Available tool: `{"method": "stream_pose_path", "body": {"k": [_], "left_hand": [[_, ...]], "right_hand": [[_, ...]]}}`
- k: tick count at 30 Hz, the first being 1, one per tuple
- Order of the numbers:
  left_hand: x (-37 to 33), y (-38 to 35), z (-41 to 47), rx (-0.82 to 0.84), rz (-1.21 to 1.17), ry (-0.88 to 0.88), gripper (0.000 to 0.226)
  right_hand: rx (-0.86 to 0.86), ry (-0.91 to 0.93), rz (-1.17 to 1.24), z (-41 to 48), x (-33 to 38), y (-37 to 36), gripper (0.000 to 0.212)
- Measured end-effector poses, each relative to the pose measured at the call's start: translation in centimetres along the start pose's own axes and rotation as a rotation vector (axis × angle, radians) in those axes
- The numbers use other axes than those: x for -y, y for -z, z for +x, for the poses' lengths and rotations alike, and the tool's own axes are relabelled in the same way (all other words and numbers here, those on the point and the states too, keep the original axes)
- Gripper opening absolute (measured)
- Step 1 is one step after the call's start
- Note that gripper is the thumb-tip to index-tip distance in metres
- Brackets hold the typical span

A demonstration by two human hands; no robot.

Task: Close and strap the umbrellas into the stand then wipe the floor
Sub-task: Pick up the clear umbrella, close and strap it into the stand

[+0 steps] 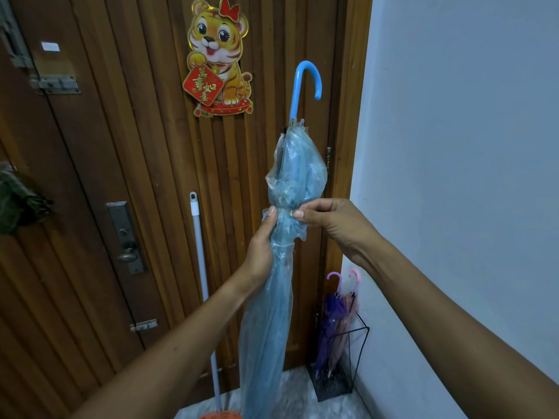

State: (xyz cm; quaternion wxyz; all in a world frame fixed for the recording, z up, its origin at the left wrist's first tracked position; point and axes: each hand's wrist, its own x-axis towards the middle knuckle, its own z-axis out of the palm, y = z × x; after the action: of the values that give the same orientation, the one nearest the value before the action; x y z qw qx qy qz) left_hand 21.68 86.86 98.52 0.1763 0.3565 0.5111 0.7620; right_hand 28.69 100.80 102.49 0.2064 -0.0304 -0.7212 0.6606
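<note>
Wood planks make up the door [121, 146] that fills most of the view, with a pale wall [469, 146] meeting it on the right. In front of the door a person holds a translucent blue umbrella [290, 176] roughly upright, closed, with its blue hook handle [308, 77] at the top. Its lower end runs down out of view at the bottom edge. Its plastic canopy is bunched in at a narrow waist about halfway along, loose and puffed above, hanging in folds below.

Both bare forearms reach in from the bottom. The left hand [261, 246] grips the canopy just under the waist, its fingers wrapped round the folds and the thumb laid up against the gather. The right hand [335, 222] meets it from the other side, its fingers [299, 213] pinching the plastic at the same waist. Whether they hold a strap I cannot tell.

In the corner on the speckled floor [296, 388] stands a black wire stand [332, 387], holding a purple umbrella [331, 316] and a pink umbrella [348, 313], both closed with handles up. A white mop pole [199, 252] leans on the door, left of the blue umbrella. A tiger decoration [219, 55] is stuck high on the door, and a metal lock plate [125, 237] sits lower left.
</note>
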Motion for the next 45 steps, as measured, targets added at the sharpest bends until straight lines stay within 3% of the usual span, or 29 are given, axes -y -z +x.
{"method": "stream_pose_path", "body": {"k": [4, 13, 30, 35, 41, 45], "left_hand": [[0.3, 0.0, 0.0, 0.009, 0.023, -0.010, 0.053], [0.1, -0.6, 0.3, 0.020, -0.012, 0.002, 0.045], [2.6, -0.9, 1.8, 0.062, 0.176, 0.030, 0.048], [2.5, -1.5, 2.5, 0.087, 0.158, 0.004, 0.053], [2.8, -2.8, 3.1, 0.096, 0.132, 0.010, 0.051], [3.2, -3.7, 3.5, 0.091, 0.088, -0.003, 0.054]], "right_hand": [[-0.015, -0.020, 0.000, 0.1, -0.4, 0.1, 0.029], [-0.055, -0.049, 0.027, 0.2, -0.5, 0.4, 0.009], [-0.068, -0.009, 0.005, 0.6, -2.0, 2.5, 0.016], [-0.056, 0.062, -0.017, 0.9, -1.4, 3.5, 0.030], [-0.031, 0.097, 0.007, 1.3, -1.6, 4.6, 0.019], [-0.012, 0.094, 0.006, 1.4, -1.9, 5.6, 0.024]]}}
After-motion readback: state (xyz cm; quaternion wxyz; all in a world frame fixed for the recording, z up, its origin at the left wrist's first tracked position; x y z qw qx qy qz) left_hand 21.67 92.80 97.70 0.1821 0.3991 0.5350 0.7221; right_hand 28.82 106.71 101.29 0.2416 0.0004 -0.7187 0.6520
